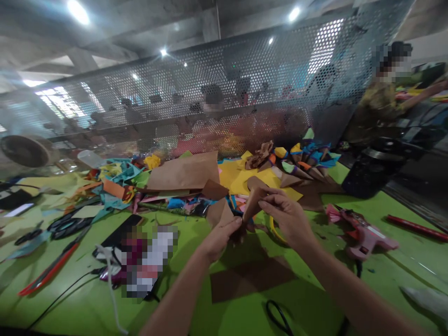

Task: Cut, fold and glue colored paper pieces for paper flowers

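My left hand (221, 237) is closed on a piece of folded brown paper (220, 213), thumb on top. A brown paper cone (255, 199) stands tilted between my hands, its narrow end down by the left fingers. At the upper right edge of that cone, my right hand (284, 213) pinches the paper. Whether both brown parts are one sheet I cannot tell. Below my hands a flat brown paper rectangle (252, 279) lies on the green table (196, 303). Beside the right wrist shows a yellow ring-shaped handle (276, 231), partly covered.
A pink glue gun (367, 238) and a red pen (416, 227) lie to the right, near a dark bottle (371, 170). Several paper cones (308, 170) are heaped behind. Leftward are a red cutter (52, 270), black scissors (66, 225), a phone (121, 231) and coloured scraps (115, 182).
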{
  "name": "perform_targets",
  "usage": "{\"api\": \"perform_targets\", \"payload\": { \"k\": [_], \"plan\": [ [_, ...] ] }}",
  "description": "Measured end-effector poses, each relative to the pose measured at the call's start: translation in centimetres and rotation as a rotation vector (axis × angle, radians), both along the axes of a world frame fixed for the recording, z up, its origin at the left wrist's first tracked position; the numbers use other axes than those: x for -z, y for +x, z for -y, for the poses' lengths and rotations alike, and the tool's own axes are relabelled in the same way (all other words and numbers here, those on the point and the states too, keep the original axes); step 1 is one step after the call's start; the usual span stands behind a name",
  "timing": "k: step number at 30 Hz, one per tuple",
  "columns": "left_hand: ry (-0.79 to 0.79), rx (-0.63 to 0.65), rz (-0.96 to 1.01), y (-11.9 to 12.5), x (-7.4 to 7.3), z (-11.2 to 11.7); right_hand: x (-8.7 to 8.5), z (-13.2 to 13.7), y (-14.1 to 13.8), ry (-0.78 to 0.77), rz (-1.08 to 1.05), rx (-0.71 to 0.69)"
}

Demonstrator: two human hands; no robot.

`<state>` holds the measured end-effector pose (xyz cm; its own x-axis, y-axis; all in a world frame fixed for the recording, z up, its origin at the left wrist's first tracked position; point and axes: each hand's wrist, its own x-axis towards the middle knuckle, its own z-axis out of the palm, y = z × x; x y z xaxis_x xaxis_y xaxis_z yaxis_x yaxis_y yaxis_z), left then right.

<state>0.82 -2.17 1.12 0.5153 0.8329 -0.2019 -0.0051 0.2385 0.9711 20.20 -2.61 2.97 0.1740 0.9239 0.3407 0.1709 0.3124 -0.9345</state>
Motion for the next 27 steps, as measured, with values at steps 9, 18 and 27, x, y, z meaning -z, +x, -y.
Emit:
{"api": "perform_targets", "payload": {
  "k": [9, 18, 27],
  "plan": [
    [0.446, -0.059, -0.209, 0.5, 0.3, -0.3, 0.1, -0.2, 0.2, 0.027, -0.018, 0.063],
    [0.689, -0.122, -0.446, 0.5, 1.3, -0.5, 0.2, -0.3, 0.3, -0.006, -0.078, 0.088],
    [0.664, -0.098, -0.403, 0.8, 1.0, -0.3, 0.3, 0.4, -0.4, 0.033, 0.077, 0.080]
  ]
}}
